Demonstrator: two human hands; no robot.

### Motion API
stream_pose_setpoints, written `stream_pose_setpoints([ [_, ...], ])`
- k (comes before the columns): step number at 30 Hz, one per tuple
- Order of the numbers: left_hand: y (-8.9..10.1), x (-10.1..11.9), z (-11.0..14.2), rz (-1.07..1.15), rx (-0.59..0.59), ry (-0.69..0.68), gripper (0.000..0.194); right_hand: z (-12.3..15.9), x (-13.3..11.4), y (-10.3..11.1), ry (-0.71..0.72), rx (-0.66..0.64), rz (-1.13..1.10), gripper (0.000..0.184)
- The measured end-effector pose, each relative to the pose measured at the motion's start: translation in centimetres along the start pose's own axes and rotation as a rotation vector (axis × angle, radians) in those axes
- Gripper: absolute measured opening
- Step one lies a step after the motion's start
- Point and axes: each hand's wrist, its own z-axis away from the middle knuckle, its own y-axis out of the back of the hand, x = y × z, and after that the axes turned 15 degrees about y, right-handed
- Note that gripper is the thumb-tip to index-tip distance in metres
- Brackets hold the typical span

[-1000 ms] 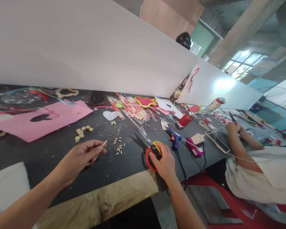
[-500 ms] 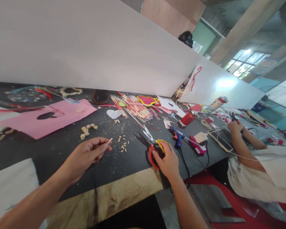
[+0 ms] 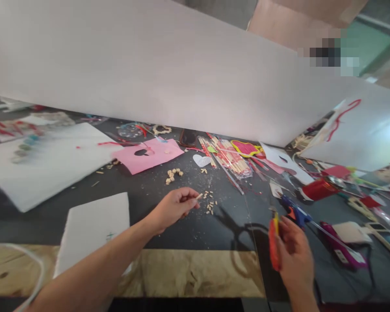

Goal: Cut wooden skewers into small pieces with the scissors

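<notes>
Between thumb and fingers, my left hand (image 3: pixel 175 208) pinches a short pale wooden stick (image 3: pixel 199 196). Just right of it, several small cut stick pieces (image 3: pixel 210 203) lie scattered on the black tabletop (image 3: pixel 188 234). A curved cluster of pale bead-like pieces (image 3: pixel 173 175) sits behind the hand. At the right, my right hand (image 3: pixel 294 251) is closed around the red and yellow handles of a pair of scissors (image 3: pixel 274 242). The scissors are turned edge-on and raised, casting a shadow on the table; their blades are blurred.
Pink paper (image 3: pixel 159 160) with a cut-out, a white paper heart (image 3: pixel 202 160) and a bundle of wooden sticks (image 3: pixel 231 156) lie behind. A blue glue gun (image 3: pixel 294 210), a red can (image 3: pixel 321 189) and a purple device (image 3: pixel 342 247) are at the right. White cloth (image 3: pixel 94 223) lies front left.
The view has swung left, so things appear further right and the co-worker is out of view. The scissors have been lifted and turned edge-on; the left hand still pinches the stick.
</notes>
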Motion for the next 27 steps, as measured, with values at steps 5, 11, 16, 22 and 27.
stream_pose_setpoints([
  [5, 0.2, -0.2, -0.2, -0.009, 0.006, -0.028, 0.030, -1.1, -2.2, -0.3, 0.028, -0.134, -0.120, 0.061],
  [11, 0.3, -0.1, -0.3, 0.014, -0.009, -0.012, 0.030, -3.4, -2.2, -2.9, 0.267, -0.481, 0.329, 0.048],
  [16, 0.4, 0.0, -0.2, 0.031, 0.016, 0.031, 0.031, -5.2, -0.2, -3.6, 0.388, -0.591, 0.549, 0.045],
  [22, 0.4, -0.1, -0.3, 0.008, 0.014, 0.026, 0.031, -5.7, 0.7, -3.5, 0.440, -0.629, 0.643, 0.043],
  [27, 0.3, -0.1, -0.2, -0.016, 0.017, 0.016, 0.030, -5.3, 0.3, -3.6, 0.543, -0.645, 0.702, 0.040],
])
